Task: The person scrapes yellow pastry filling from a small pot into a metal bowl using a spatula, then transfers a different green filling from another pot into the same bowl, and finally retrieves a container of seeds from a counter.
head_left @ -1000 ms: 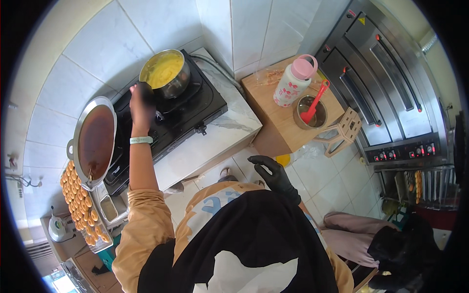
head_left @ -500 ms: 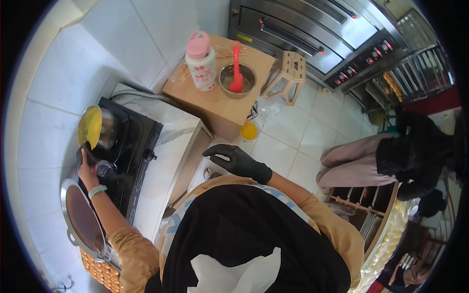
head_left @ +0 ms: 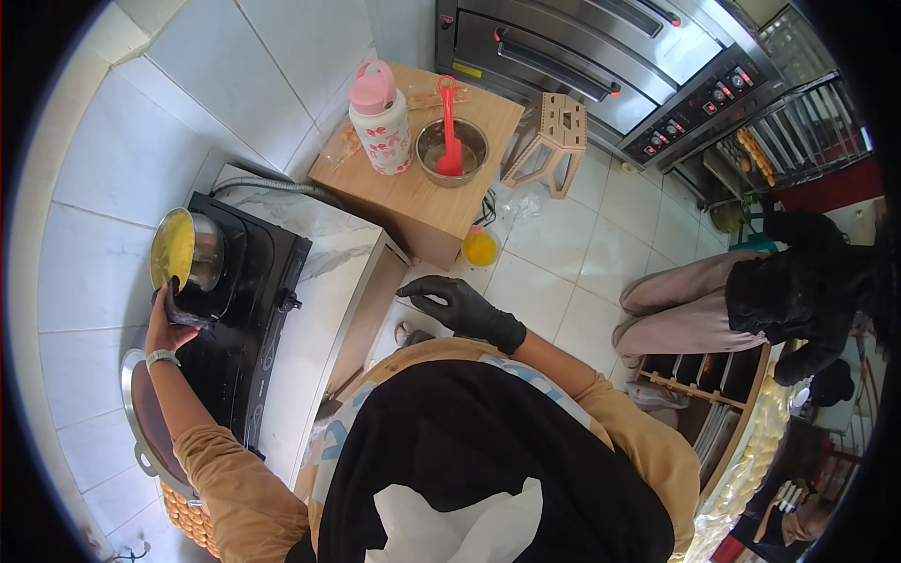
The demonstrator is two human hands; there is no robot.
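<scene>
Clasped around a dark piece (head_left: 172, 289), too small to tell if handle or cloth, the bare left hand (head_left: 167, 330) is at the rim of a steel pot (head_left: 202, 249) of yellow mixture, over the far end of the black stove (head_left: 263, 281). Right of the stove, well apart from it, the gloved right hand (head_left: 460, 310) has its fingers loosely bent and parted. By the stove's near end is a wide pan (head_left: 129, 403); beyond the stove's far right corner, a wooden cabinet (head_left: 436, 220) bears a white bottle (head_left: 382, 131)

A steel pot (head_left: 206, 251) on the stove (head_left: 223, 361) holds yellow mixture (head_left: 173, 246)
</scene>
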